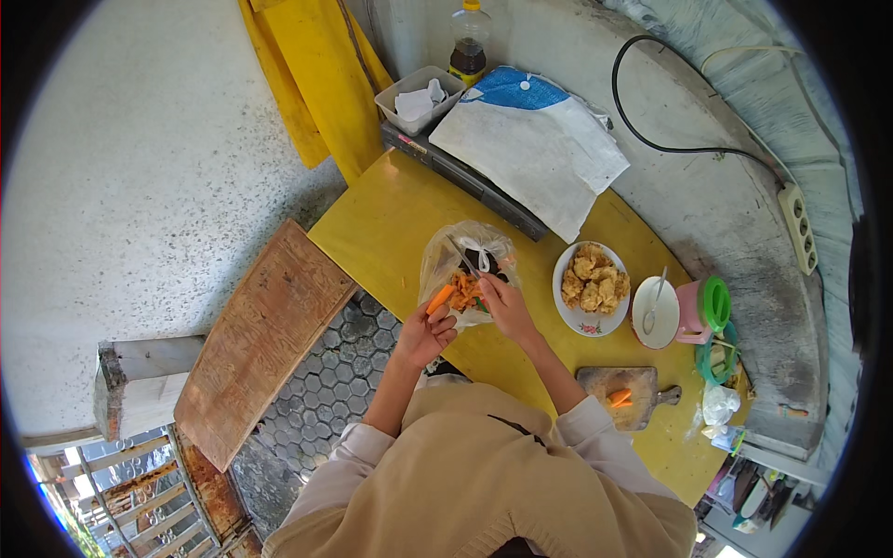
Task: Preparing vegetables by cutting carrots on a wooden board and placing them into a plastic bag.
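Observation:
My left hand [425, 335] grips a peeled carrot [440, 299] above the near edge of the yellow table [377, 230]. In my right hand [507, 307] is a knife [463, 255], its blade pointing up and left over an open clear plastic bag [436, 254]. Orange peelings or pieces [463, 291] and some dark matter lie in the bag, just beyond the carrot. To the right, carrot pieces [619, 398] rest on a wooden cutting board [593, 383]. A plate [589, 326] of battered fried food [593, 279] stands beyond the board.
A white bowl [646, 314] with a spoon, a pink pitcher [691, 314] with a green lid and a green basket [729, 370] stand at the right. A flat black device [474, 183] under a white sack [537, 150] lies at the back. A wooden bench [258, 335] is at the left.

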A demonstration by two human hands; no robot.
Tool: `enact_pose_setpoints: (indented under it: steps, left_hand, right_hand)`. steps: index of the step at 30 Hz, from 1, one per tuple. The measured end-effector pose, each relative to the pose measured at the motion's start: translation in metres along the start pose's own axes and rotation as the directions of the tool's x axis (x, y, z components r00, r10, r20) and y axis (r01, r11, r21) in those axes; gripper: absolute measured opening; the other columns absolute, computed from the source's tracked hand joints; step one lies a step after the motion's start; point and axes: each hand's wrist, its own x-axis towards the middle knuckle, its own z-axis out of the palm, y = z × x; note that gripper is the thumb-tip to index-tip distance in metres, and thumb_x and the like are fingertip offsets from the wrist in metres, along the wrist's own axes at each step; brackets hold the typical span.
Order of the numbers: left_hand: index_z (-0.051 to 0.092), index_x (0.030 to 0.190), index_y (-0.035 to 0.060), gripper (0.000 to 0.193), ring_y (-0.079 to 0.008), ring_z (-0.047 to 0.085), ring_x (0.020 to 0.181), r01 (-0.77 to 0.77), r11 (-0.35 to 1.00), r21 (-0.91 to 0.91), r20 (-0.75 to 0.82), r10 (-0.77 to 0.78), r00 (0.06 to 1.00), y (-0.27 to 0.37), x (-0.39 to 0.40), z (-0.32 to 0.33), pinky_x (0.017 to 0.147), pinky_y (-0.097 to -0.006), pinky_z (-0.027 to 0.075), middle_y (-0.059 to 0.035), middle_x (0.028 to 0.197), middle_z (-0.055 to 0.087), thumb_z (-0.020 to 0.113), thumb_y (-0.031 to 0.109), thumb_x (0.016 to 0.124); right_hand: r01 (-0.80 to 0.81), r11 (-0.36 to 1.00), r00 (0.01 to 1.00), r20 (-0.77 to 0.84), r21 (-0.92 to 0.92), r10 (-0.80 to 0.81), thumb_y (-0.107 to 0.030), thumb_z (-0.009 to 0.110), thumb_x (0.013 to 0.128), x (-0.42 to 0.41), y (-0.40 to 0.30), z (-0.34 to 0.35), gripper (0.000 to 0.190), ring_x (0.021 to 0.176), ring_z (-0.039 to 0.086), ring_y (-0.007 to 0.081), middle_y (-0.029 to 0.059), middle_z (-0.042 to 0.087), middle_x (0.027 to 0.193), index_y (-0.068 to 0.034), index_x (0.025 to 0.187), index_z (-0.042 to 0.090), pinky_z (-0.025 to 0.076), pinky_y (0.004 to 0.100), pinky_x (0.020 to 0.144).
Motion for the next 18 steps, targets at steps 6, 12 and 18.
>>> enact_pose_setpoints:
  steps: [6, 12, 18]
  left_hand:
    - [0.047, 0.115, 0.0077, 0.036, -0.0056, 0.026, 0.051, 0.058, 0.992, 0.111, -0.083, -0.049, 0.995, -0.021, -0.004, 0.016, 0.049, -0.0194, 0.026, 0.0055, 0.056, 0.029, 0.036, 0.035, 0.094]
    - [0.054, 0.106, 0.0094, 0.034, -0.0034, 0.034, 0.053, 0.150, 0.666, 0.731, -0.252, 0.059, 0.966, -0.089, 0.016, 0.020, 0.049, -0.0175, 0.028, 0.0059, 0.063, 0.048, 0.047, 0.038, 0.089]
    - [0.057, 0.101, 0.0060, 0.026, -0.0103, 0.050, 0.061, -0.027, -0.009, 1.000, 0.026, -0.095, 0.995, -0.198, 0.037, 0.015, 0.058, -0.0214, 0.039, -0.0021, 0.072, 0.059, 0.055, 0.026, 0.085]
  right_hand:
    - [0.092, 0.990, 0.990, -0.118, 0.104, -0.079, -0.024, 0.043, 0.092, -0.013, -0.008, -0.004, 0.032, 0.049, 0.040, 0.0078, 0.0019, 0.044, 0.056, -0.004, 0.116, 0.040, 0.032, 0.0241, 0.048]
    - [0.082, 0.981, 0.967, -0.252, 0.174, -0.036, -0.020, 0.044, 0.091, -0.065, 0.002, -0.044, 0.032, 0.049, 0.041, 0.0085, 0.0029, 0.045, 0.056, -0.004, 0.118, 0.038, 0.033, 0.0244, 0.047]
    - [0.029, 0.981, 0.882, -0.467, 0.190, 0.064, -0.020, 0.043, 0.092, -0.158, 0.051, -0.111, 0.030, 0.049, 0.039, 0.0062, 0.0006, 0.043, 0.054, -0.005, 0.118, 0.039, 0.031, 0.0217, 0.046]
